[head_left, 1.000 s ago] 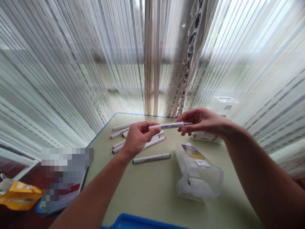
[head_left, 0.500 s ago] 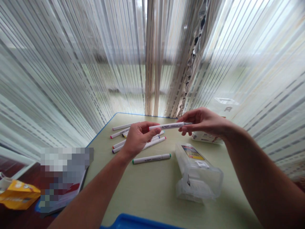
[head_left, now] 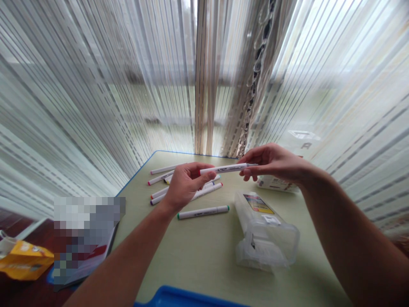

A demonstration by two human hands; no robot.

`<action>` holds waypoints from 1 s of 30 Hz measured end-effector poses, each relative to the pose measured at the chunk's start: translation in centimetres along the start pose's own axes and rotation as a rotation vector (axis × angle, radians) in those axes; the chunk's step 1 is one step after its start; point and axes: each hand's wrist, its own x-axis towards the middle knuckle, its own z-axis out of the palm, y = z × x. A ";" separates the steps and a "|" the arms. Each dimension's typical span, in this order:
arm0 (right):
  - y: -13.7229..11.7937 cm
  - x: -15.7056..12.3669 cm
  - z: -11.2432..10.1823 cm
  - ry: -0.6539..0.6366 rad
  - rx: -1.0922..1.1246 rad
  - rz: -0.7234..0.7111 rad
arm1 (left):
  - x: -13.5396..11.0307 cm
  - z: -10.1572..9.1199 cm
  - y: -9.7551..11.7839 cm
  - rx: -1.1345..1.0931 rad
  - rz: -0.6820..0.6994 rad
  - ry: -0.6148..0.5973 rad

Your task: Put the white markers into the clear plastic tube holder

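A white marker point(head_left: 223, 169) with a red end is held level above the table. My left hand point(head_left: 188, 183) pinches its red end between thumb and fingers. Its other end, a bare grey tip, points at my right hand point(head_left: 265, 162), whose thumb and fingers are curled together around and behind that tip. Whatever the right fingers pinch is hidden. Below lies a green-ended marker point(head_left: 203, 212). Several more white markers point(head_left: 159, 178) with coloured ends lie partly behind my left hand. A clear plastic case point(head_left: 266, 234) with a coloured label lies below my right hand.
The pale green table point(head_left: 198, 251) has a blue edge. A blue tray-like rim point(head_left: 188, 297) shows at the front. A white package point(head_left: 277, 184) stands behind my right wrist. Left are a yellow packet point(head_left: 27, 259) and a blurred-out flat item point(head_left: 89, 243). Striped curtains point(head_left: 159, 76) hang behind.
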 end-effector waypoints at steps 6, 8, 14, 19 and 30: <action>0.1 0.0 0.0 0.005 0.002 -0.007 | 0.0 0.0 0.0 -0.010 -0.007 -0.001; 0.1 0.0 0.0 0.008 0.000 -0.008 | 0.0 0.0 0.1 -0.006 -0.009 0.002; 0.0 0.0 0.0 0.005 -0.002 -0.006 | 0.0 0.1 0.2 -0.009 -0.015 0.001; 0.0 0.0 0.0 0.006 -0.004 -0.008 | -0.1 0.1 0.2 -0.003 -0.025 0.004; 0.1 0.0 0.0 0.000 -0.009 -0.016 | 0.0 0.0 0.1 -0.006 -0.020 0.004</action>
